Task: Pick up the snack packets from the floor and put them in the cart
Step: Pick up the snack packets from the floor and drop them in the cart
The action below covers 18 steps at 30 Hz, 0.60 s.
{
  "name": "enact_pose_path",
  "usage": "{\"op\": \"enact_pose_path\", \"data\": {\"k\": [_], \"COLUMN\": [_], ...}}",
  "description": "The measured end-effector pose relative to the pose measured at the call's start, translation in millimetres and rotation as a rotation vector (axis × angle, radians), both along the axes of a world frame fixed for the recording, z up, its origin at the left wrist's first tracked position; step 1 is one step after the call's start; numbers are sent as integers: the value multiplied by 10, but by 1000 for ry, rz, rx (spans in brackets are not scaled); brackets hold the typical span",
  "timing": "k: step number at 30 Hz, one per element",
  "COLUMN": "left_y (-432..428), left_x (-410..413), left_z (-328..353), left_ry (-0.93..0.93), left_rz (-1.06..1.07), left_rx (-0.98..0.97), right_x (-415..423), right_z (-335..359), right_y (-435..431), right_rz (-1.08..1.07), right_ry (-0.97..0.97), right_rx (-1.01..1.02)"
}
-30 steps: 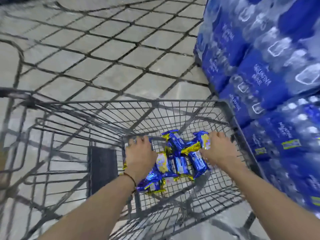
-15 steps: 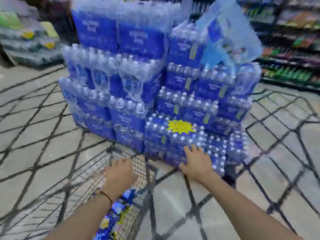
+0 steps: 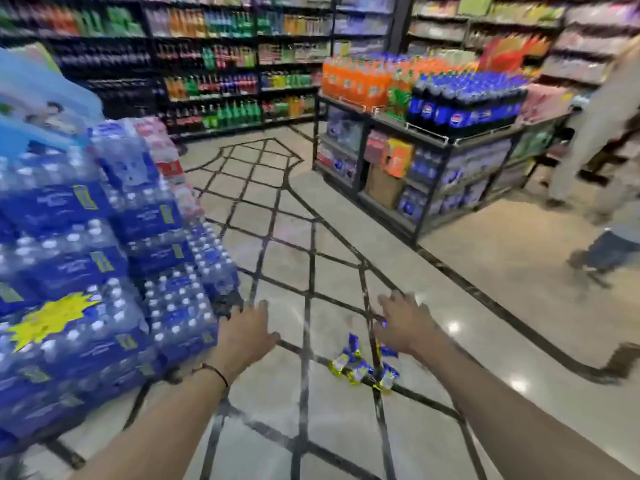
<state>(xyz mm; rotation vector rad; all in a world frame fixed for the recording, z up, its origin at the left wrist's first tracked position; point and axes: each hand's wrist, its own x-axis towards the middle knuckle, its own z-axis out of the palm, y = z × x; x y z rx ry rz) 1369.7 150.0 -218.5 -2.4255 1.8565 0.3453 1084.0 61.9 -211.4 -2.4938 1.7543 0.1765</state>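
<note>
A: From the head camera, we see both arms stretched forward over the tiled floor [image 3: 502,271]. The left hand [image 3: 247,332] hangs palm down, fingers spread and holding nothing.

B: And the right hand [image 3: 405,322] is the same, fingers splayed, empty, just above the snack packets [image 3: 363,363]. We see those blue and gold packets lying in a small cluster on the floor, on a dark tile line, near and slightly left of that right hand.

A: We cannot find the cart in this view. On the left, a tall stack of bottled water packs [image 3: 97,271] stands close beside the left hand.

B: Far right, we have a display stand [image 3: 433,157] loaded with orange and dark soda bottles, and another person [image 3: 602,119] at the right edge, blurred.
</note>
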Motion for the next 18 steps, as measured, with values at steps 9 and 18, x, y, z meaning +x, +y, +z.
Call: {"op": "enact_pose_path", "data": {"k": [9, 18], "left_y": [-1155, -2163], "left_x": [-2363, -3180], "left_z": [-353, -1078], "left_ry": [48, 95], "left_rz": [-222, -238], "left_rx": [107, 208], "right_x": [-2562, -3420], "right_z": [-299, -892], "right_y": [-448, -1350], "right_rz": [-291, -362], "right_ry": [1, -6], "right_rx": [94, 179]}}
